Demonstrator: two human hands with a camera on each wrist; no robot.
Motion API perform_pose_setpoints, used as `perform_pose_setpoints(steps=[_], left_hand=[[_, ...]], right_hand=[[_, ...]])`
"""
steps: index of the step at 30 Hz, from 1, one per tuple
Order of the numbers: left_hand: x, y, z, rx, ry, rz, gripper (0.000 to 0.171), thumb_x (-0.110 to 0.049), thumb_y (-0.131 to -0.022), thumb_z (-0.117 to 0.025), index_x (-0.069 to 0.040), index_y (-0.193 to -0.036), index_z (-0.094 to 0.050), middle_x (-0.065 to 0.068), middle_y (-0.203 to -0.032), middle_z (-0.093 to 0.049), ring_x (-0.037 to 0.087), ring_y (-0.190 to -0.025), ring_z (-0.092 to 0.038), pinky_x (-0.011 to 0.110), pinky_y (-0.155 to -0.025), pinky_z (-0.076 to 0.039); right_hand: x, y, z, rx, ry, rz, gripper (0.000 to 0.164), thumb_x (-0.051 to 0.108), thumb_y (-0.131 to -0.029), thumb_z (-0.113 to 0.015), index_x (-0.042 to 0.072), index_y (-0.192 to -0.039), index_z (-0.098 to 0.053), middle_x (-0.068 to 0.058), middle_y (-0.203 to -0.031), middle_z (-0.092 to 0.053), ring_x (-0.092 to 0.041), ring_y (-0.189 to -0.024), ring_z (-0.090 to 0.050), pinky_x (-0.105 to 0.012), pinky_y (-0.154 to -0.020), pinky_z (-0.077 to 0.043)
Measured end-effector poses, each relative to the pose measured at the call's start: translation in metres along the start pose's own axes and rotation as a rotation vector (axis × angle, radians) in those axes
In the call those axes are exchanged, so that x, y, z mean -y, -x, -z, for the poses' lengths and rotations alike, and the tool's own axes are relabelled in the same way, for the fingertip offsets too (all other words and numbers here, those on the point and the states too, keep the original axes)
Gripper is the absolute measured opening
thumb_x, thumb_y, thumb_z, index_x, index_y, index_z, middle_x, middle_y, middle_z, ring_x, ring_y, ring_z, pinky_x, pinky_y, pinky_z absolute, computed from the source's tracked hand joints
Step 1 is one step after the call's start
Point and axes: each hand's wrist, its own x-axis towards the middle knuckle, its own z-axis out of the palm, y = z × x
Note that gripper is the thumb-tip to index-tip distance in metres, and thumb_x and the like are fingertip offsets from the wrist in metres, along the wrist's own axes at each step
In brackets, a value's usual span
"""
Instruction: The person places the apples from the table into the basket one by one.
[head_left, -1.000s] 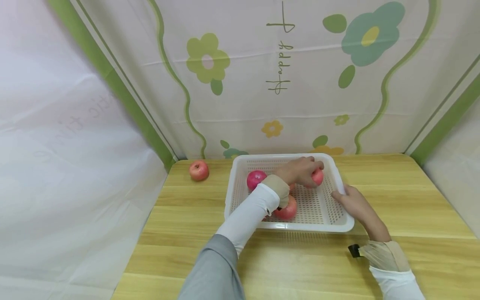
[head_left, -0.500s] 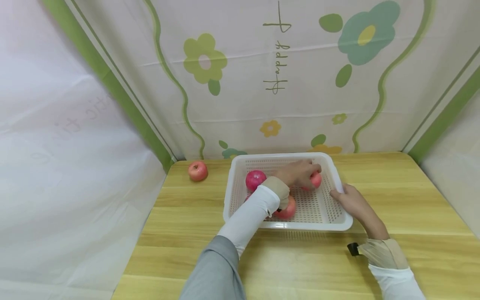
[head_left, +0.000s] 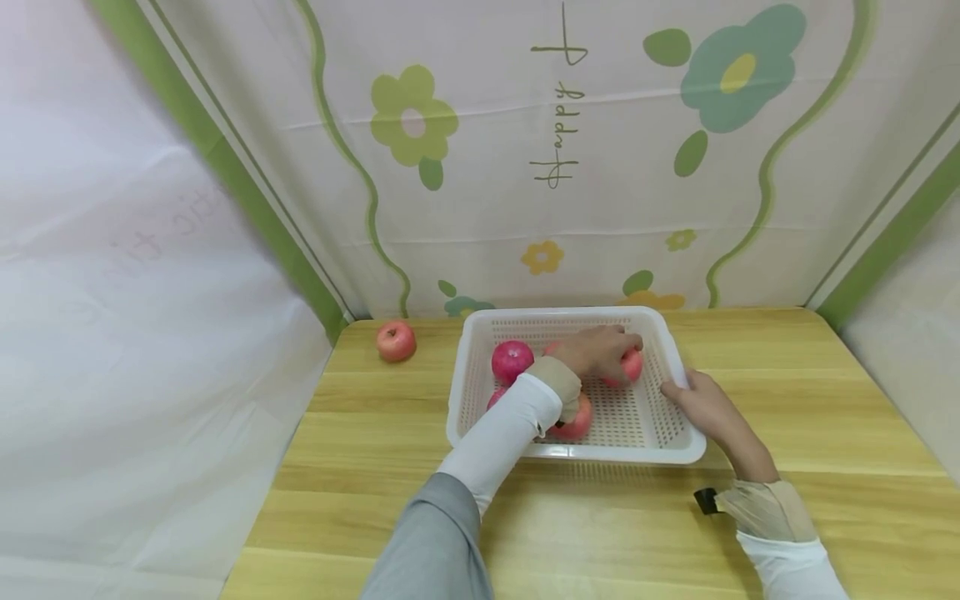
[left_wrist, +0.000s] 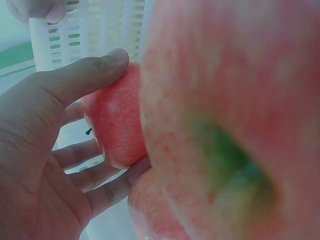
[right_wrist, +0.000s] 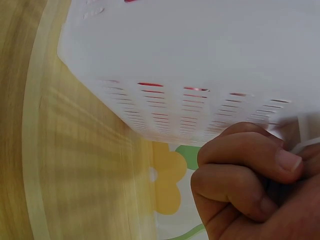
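Note:
A white perforated plastic basket (head_left: 577, 452) stands on the table with several apples inside. Over its right half, my left hand (head_left: 596, 350) holds a red apple (head_left: 632, 365) low in the basket. The left wrist view shows the thumb on top of this apple (left_wrist: 117, 117) and the fingers spread round its side and underneath. Around the basket's right rim, my right hand (head_left: 708, 408) grips with the thumb inside; in the right wrist view its fingers (right_wrist: 235, 185) are curled outside the wall. A dark pink apple (head_left: 512, 362) and a lighter apple (head_left: 574, 418) lie beside my left wrist.
One more apple (head_left: 396, 342) sits on the wooden table (head_left: 360, 467) near its back left corner. A flower-printed curtain (head_left: 480, 208) rises behind the table, and white sheets (head_left: 150, 333) hang at the sides. My left forearm crosses the basket's front rim.
My left hand has lowered slightly with the apple, deeper into the basket's right half. The right hand keeps its grip on the rim.

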Motion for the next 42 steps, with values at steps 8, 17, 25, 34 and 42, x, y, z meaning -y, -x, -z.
perform_pose_setpoints(steps=[8, 17, 25, 34, 42], left_hand=[[-0.002, 0.002, 0.0, 0.013, -0.011, 0.025, 0.061, -0.039, -0.079, -0.07, -0.038, -0.135, -0.045, -0.008, -0.119, -0.047, 0.008, -0.101, -0.048, 0.029, -0.083, -0.045], [-0.005, 0.006, 0.003, 0.036, -0.002, 0.056, 0.063, -0.043, -0.081, -0.067, -0.037, -0.138, -0.042, -0.008, -0.125, -0.045, 0.008, -0.107, -0.047, 0.03, -0.087, -0.045], [-0.006, 0.006, 0.006, 0.021, -0.034, 0.039, 0.059, -0.046, -0.084, -0.062, -0.035, -0.138, -0.044, -0.007, -0.131, -0.044, 0.009, -0.112, -0.045, 0.028, -0.092, -0.043], [-0.006, 0.007, 0.011, -0.012, -0.077, 0.02, 0.061, -0.05, -0.084, -0.063, -0.031, -0.139, -0.045, -0.006, -0.131, -0.045, 0.01, -0.114, -0.045, 0.029, -0.095, -0.042], [-0.004, 0.009, 0.018, 0.005, -0.074, 0.018, 0.061, -0.052, -0.086, -0.063, -0.03, -0.14, -0.045, -0.007, -0.133, -0.043, 0.009, -0.114, -0.043, 0.028, -0.097, -0.041]], right_hand=[[0.002, 0.001, 0.0, 0.002, 0.0, -0.005, 0.063, 0.029, -0.104, -0.038, -0.016, -0.145, -0.019, -0.039, -0.118, -0.054, -0.035, -0.091, -0.066, -0.04, -0.068, -0.058], [0.0, 0.0, -0.001, -0.003, 0.004, -0.001, 0.064, 0.03, -0.104, -0.038, -0.016, -0.144, -0.021, -0.038, -0.117, -0.055, -0.032, -0.088, -0.066, -0.04, -0.068, -0.058], [-0.001, 0.0, -0.001, -0.002, -0.002, -0.001, 0.063, 0.029, -0.104, -0.038, -0.017, -0.144, -0.02, -0.038, -0.117, -0.055, -0.032, -0.088, -0.066, -0.04, -0.068, -0.058], [-0.001, 0.0, 0.0, 0.0, 0.0, 0.002, 0.062, 0.029, -0.104, -0.038, -0.017, -0.143, -0.022, -0.037, -0.115, -0.056, -0.032, -0.088, -0.067, -0.039, -0.067, -0.058], [-0.002, -0.001, 0.0, 0.002, -0.002, -0.004, 0.063, 0.029, -0.104, -0.038, -0.017, -0.143, -0.021, -0.037, -0.115, -0.057, -0.031, -0.087, -0.066, -0.039, -0.067, -0.058]])
